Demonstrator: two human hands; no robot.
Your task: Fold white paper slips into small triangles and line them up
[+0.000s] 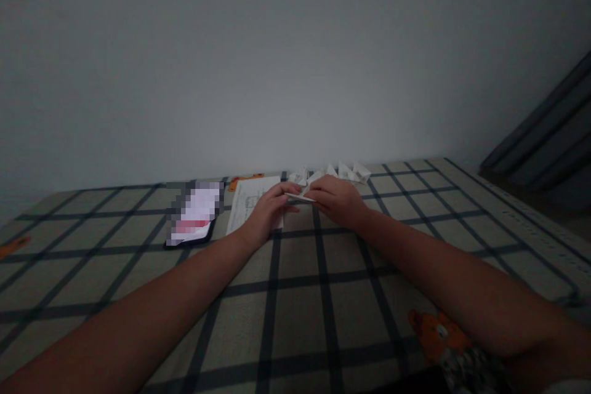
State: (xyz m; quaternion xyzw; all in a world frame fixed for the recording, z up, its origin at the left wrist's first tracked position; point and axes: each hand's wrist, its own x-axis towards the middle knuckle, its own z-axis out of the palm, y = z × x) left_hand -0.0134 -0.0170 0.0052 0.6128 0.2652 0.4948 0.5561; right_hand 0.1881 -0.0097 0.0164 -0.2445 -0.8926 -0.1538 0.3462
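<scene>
Between my two hands is a small piece of folded white paper (301, 198), seen almost edge-on and held a little above the cloth. My left hand (271, 208) has its fingers closed on the paper's left end. On its right end, my right hand (339, 200) pinches it with the fingers bent over the top. Several small folded paper pieces (347, 172) stand in a row just behind my hands, partly hidden by them. A printed sheet (244, 204) lies flat beside my left hand, which covers part of it.
A phone (194, 215) with a lit, blurred screen lies left of the sheet. A checked cloth (295, 320) with orange animal figures covers the surface. A pale wall (286, 61) rises at the back, and a dark curtain (549, 135) hangs at the right.
</scene>
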